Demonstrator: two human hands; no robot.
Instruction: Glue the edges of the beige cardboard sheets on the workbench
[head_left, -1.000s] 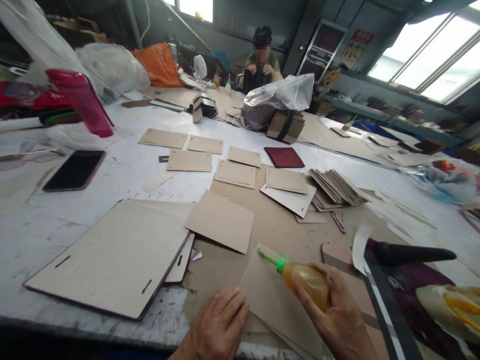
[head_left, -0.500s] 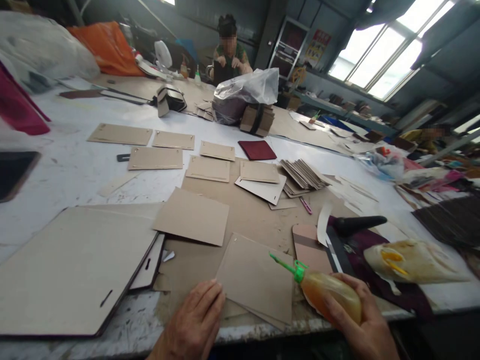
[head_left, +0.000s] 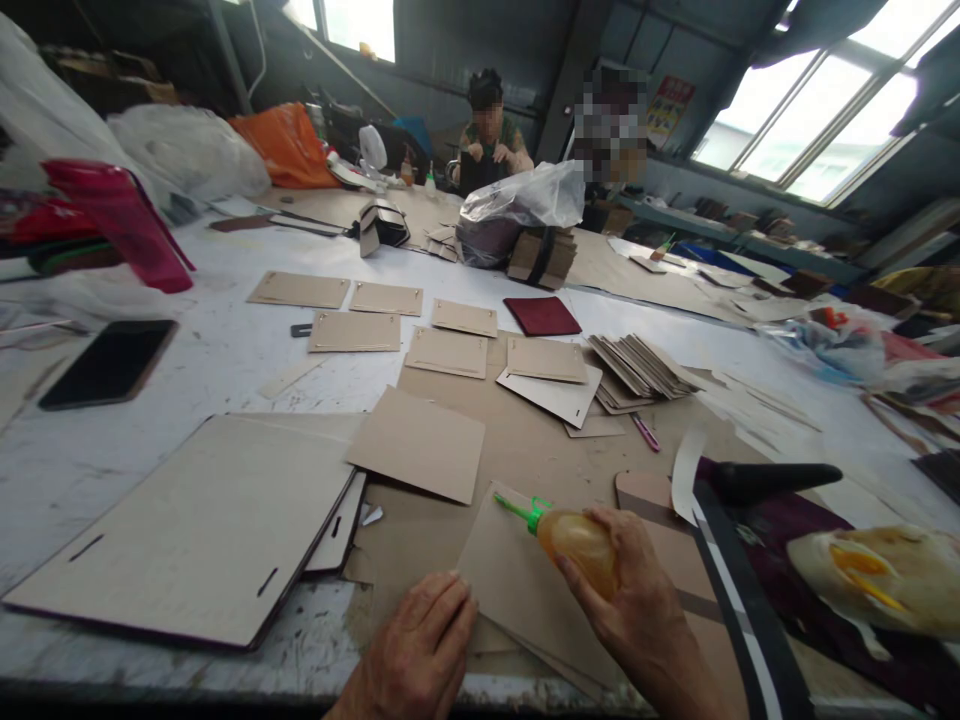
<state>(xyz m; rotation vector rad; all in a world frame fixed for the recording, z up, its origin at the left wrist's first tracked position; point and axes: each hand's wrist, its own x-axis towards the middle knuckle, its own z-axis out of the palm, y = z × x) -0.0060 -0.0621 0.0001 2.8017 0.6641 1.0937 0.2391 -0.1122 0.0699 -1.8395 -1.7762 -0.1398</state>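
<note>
The right hand (head_left: 637, 610) is clenched around the glue bottle (head_left: 577, 545), held just above the top card sheet (head_left: 517, 590) at the near table edge. The bottle's long axis runs right to left, with the green nozzle (head_left: 517, 510) pointing left and slightly away over the sheet. The left hand (head_left: 420, 655) lies flat and released at the sheet's near left corner, grasping nothing

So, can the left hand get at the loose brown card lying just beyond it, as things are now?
Probably yes. The left hand rests flat and holds nothing, and the brown card lies uncovered just beyond it, with only bare board between them.
</note>
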